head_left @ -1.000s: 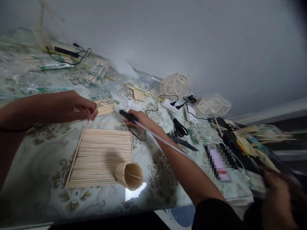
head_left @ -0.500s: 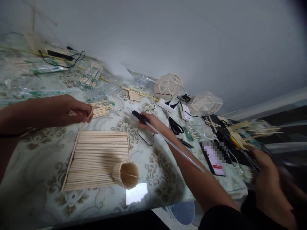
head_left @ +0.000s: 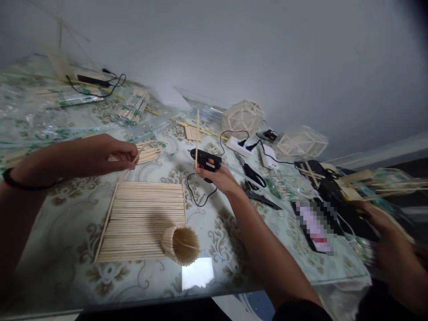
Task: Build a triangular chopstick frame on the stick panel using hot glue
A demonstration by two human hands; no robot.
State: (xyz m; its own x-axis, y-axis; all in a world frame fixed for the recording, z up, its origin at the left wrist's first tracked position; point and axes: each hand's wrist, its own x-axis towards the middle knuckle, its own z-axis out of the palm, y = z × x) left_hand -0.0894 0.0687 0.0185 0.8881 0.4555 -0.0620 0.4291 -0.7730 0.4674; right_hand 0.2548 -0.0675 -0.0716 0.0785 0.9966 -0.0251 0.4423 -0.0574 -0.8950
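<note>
Since half a second ago, the glue gun (head_left: pixel 207 160) has swung round to show its side, and the light wooden stick (head_left: pixel 197 133) by its nozzle has come upright. Both are in the right hand (head_left: pixel 219 174), which is closed round them beyond the far right corner of the stick panel (head_left: pixel 143 205). The left hand (head_left: pixel 119 155), well apart from the right, pinches a thin strip (head_left: pixel 123 174) at the panel's far left corner; whether the strip touches the panel I cannot tell. The panel lies flat on the surface (head_left: pixel 157 278), a round stick cup (head_left: pixel 170 245) tilted over its near right corner. Loose sticks (head_left: pixel 150 154) lie beyond the panel. To its right are black-handled scissors (head_left: pixel 256 176) and, farther off, a phone (head_left: pixel 312 225) and another person's hand (head_left: pixel 388 227), blurred.
</note>
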